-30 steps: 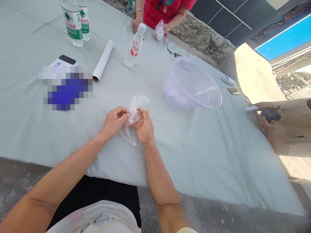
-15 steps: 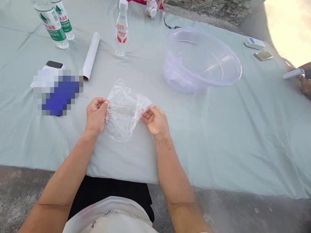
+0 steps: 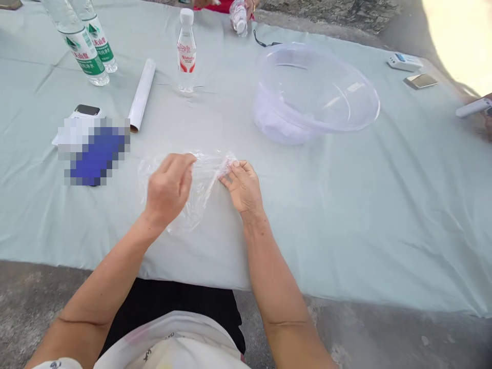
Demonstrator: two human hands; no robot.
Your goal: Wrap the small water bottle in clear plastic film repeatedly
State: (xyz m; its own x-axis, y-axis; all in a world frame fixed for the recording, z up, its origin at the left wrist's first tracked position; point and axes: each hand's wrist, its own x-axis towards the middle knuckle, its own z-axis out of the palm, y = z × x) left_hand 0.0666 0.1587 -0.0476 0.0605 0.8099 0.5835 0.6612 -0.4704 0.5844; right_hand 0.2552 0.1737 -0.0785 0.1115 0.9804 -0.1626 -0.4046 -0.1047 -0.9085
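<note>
A thin, crumpled sheet of clear plastic film (image 3: 198,197) spreads between my hands, just above the cloth-covered table. My right hand (image 3: 243,187) pinches its gathered right edge between thumb and fingers. My left hand (image 3: 169,187) is closed with its back turned up, fingertips together at the film's upper edge. Part of the film shows to the left of that hand, and the rest behind it is hidden. Beyond my left hand lies a white roll (image 3: 142,97) with a brown cardboard core.
A clear plastic basin (image 3: 284,123) stands tilted to the right. A small water bottle (image 3: 186,61) and two larger bottles (image 3: 90,59) stand farther back. Left lies a blurred blue item (image 3: 100,156). Small devices (image 3: 405,61) and another person's hand (image 3: 488,120) are at the right.
My left hand has moved right and turned over, so its back faces up. The film has shifted and bunched toward my right hand, which stays nearly in place.
</note>
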